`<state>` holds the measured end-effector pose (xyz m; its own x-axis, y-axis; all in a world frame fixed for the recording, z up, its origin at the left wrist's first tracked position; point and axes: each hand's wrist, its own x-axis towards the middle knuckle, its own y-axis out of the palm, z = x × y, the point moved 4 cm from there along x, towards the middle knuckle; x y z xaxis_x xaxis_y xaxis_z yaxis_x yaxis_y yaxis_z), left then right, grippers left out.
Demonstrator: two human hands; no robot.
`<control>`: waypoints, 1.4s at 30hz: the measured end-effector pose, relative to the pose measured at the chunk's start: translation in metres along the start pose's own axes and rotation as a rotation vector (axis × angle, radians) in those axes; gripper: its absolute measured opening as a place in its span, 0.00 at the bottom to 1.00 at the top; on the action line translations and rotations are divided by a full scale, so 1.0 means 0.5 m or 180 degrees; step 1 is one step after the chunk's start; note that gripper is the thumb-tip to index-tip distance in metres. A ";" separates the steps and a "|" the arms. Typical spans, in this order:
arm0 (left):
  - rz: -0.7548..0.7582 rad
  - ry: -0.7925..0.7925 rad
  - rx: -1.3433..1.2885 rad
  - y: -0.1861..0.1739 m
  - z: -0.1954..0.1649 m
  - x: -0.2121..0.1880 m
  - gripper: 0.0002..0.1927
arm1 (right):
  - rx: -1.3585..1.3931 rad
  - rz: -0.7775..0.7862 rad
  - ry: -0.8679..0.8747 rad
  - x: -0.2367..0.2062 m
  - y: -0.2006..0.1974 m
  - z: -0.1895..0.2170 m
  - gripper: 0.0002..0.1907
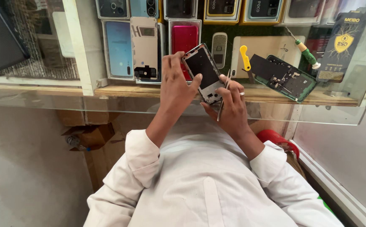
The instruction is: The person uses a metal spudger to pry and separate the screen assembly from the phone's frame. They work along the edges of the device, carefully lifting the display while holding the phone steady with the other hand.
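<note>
You stand at glass counter (44,98). Wooden shelf (120,90) sits under glass. Phones in clear boxes (120,48) lie in rows below. Pale grey floor (19,168) on your left. Brown cardboard box (90,134) rests on floor. White wall (347,159) on your right. Soft daylight everywhere.

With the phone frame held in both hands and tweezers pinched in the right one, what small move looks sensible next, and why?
Probably swing the tweezers tip up to the phone frame's lower end. The left hand already steadies the frame over the glass counter, while the right hand holds the tweezers pointing down, away from it.
</note>
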<state>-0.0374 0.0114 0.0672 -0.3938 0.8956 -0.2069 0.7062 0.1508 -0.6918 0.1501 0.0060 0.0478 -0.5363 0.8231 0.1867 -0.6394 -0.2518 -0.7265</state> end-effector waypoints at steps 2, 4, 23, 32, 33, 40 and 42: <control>0.0013 -0.0115 -0.0181 -0.005 -0.001 0.005 0.33 | 0.0068 -0.0049 -0.0079 -0.001 0.000 -0.004 0.28; 0.0065 -0.0371 -0.0448 -0.006 0.004 0.014 0.30 | 0.0120 -0.0118 -0.0105 -0.004 -0.002 -0.006 0.28; 0.0265 -0.0523 -0.2169 0.062 0.049 0.021 0.14 | 0.0961 -0.0186 0.0016 0.006 -0.035 -0.018 0.29; 0.0080 -0.0662 -0.2215 0.071 0.066 0.023 0.12 | 0.1029 -0.0192 -0.0044 0.003 -0.037 -0.012 0.28; 0.0085 -0.0674 -0.2462 0.069 0.065 0.021 0.12 | 0.1259 -0.0290 0.0063 -0.002 -0.040 -0.015 0.24; 0.0808 -0.1819 -0.3073 0.002 0.004 -0.044 0.16 | 0.3091 -0.0833 0.1204 -0.008 -0.086 -0.016 0.12; 0.1001 -0.1365 -0.3183 -0.049 -0.043 -0.079 0.21 | 0.3347 -0.0831 0.1381 0.000 -0.116 0.000 0.13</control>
<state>-0.0266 -0.0189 0.1072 -0.1491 0.7644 -0.6272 0.8872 0.3835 0.2565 0.1870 0.0206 0.0901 -0.2177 0.9660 -0.1398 -0.9529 -0.1793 0.2447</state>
